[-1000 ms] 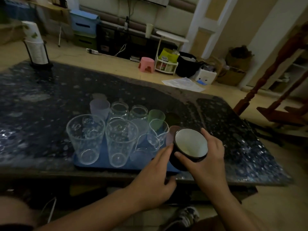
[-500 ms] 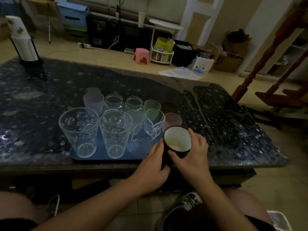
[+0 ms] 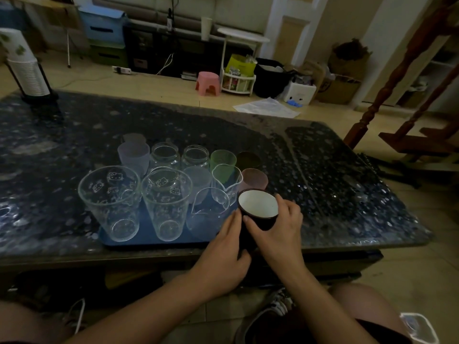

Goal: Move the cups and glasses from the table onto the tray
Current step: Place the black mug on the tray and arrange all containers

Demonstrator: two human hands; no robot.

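A blue tray [image 3: 149, 240] lies near the table's front edge, packed with several cups and glasses. Two tall clear glasses [image 3: 111, 202] with cat prints stand at its front, small jars [image 3: 165, 156] and pastel cups [image 3: 133, 155] behind. A black cup with a white inside [image 3: 258, 204] stands at the tray's right front corner. My right hand [image 3: 275, 232] wraps around its right side and my left hand [image 3: 223, 254] touches its left side. Whether the cup's base rests on the tray or the table is hidden by my hands.
The dark speckled stone table [image 3: 335, 189] stretches right of the tray. A stack of paper cups in a holder [image 3: 27, 70] stands at its far left corner. A wooden chair [image 3: 409, 95] stands to the right. A pink stool [image 3: 208, 83] and boxes sit on the floor beyond.
The black cup came down from being held slightly raised and tilted to sit upright beside the pink cup. Both hands stayed on it.
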